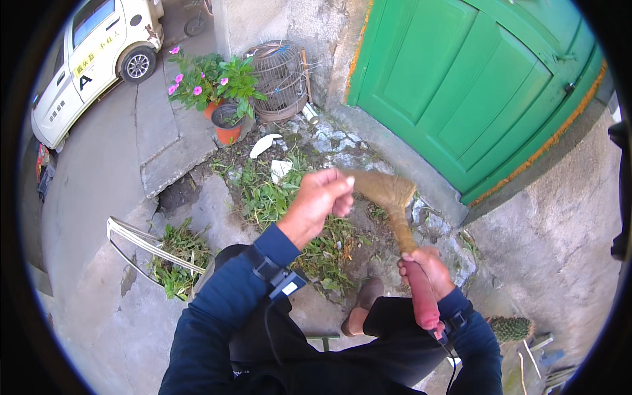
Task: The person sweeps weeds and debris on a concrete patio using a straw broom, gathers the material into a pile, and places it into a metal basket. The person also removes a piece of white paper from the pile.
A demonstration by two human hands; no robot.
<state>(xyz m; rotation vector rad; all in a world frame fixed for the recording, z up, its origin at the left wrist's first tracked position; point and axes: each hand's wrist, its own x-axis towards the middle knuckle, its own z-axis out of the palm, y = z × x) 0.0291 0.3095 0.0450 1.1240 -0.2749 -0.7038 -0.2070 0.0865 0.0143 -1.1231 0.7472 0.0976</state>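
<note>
My right hand grips the red handle of a hand tool whose worn brown head angles off to the left at its upper end. Near the end of that head, my left hand is raised with its fingers curled; whether it touches the tool or pinches something small cannot be told. Under both hands lies a patch of soil with cut green weeds. White broken pieces rest at the upper edge of the weeds.
Left of my legs, a white-framed container holds pulled weeds. Potted pink flowers and a wire cage stand by the wall. A green door rises at upper right, a cactus sits at lower right, and a white vehicle is at upper left.
</note>
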